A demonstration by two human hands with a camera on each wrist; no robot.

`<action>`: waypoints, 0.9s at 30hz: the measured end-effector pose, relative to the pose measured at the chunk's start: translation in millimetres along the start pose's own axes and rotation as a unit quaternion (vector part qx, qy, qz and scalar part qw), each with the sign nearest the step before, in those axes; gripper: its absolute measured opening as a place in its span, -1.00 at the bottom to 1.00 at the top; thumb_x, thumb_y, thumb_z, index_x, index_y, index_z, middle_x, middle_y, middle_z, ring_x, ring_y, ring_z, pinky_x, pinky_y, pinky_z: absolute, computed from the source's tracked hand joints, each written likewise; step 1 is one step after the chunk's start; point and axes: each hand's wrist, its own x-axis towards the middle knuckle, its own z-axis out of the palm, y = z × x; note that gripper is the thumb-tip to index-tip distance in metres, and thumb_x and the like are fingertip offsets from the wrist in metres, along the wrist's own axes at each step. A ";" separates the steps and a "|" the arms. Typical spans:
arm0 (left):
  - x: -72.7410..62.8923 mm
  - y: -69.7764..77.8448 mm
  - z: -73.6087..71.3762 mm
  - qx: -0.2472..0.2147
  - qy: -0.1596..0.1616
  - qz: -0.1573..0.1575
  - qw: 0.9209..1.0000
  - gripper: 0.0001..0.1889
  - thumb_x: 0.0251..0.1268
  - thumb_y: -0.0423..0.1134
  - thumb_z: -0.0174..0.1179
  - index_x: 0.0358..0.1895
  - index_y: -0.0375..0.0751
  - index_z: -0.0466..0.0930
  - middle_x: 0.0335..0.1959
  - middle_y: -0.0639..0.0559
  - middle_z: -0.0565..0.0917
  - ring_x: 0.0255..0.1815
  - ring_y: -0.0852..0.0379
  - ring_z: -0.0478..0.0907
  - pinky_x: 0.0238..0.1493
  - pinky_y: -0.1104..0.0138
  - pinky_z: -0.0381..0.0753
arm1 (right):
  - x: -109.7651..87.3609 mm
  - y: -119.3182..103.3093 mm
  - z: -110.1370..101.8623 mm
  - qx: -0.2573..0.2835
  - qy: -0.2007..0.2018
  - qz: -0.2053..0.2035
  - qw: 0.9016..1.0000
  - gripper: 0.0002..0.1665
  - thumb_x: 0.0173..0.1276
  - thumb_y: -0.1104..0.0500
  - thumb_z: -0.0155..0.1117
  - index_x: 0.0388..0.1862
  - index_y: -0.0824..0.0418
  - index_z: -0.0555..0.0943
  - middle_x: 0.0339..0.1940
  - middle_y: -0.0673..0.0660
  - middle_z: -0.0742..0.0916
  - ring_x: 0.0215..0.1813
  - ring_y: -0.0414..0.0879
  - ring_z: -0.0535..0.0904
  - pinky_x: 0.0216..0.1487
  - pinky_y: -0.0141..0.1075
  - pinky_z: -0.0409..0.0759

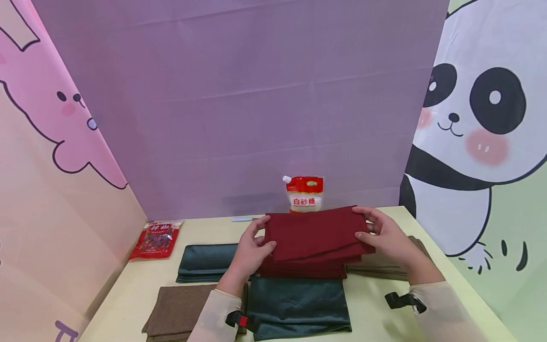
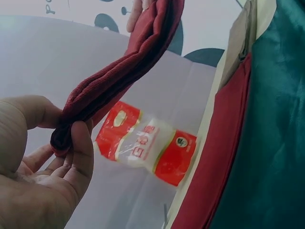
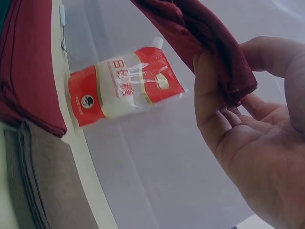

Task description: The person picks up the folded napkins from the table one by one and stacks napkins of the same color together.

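Observation:
A folded dark red cloth [image 1: 316,232] is held up between both hands, several layers thick at its edge. My left hand [image 1: 252,249] pinches its left end between thumb and fingers, as the left wrist view shows up close. At the opposite end my right hand [image 1: 386,237] pinches it the same way; thumb and fingers grip the cloth's corner [image 3: 233,81] in the right wrist view. Below it lies another folded red cloth [image 1: 303,270], partly hidden by the raised one. Nearer to me is a folded dark green cloth [image 1: 299,306].
Another green cloth [image 1: 205,261] and a brown cloth [image 1: 183,306] lie at left; a grey-brown cloth [image 1: 380,266] is behind my right wrist. A sugar pouch [image 1: 305,194] stands at the back. At far left lies a red chili bag [image 1: 157,240], and a thin light-coloured tool [image 1: 242,219] near the back edge.

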 end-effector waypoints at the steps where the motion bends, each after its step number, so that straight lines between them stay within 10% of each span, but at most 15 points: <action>1: 0.3 0.2 -2.3 -0.003 -0.002 0.002 1.000 -0.25 0.40 -0.48 0.31 0.59 -0.03 0.28 0.43 -0.14 0.44 0.15 -0.22 0.68 -0.05 0.04 0.77 | 1.8 0.8 1.5 0.002 0.002 0.001 1.000 -0.19 0.46 0.39 0.36 0.59 0.35 0.24 0.36 0.49 0.47 0.10 -0.03 0.71 -0.10 -0.08 0.79; 27: -2.3 -1.3 -35.6 -0.007 -0.001 -0.008 1.000 -0.20 0.38 -0.50 0.32 0.62 0.01 0.25 0.50 -0.11 0.36 0.28 -0.24 0.57 0.07 0.03 0.73 | 23.3 12.4 39.3 0.011 -0.004 0.006 1.000 -0.03 0.38 0.48 0.36 0.67 0.21 0.14 0.47 0.41 0.41 0.34 0.43 0.46 0.01 -0.10 0.76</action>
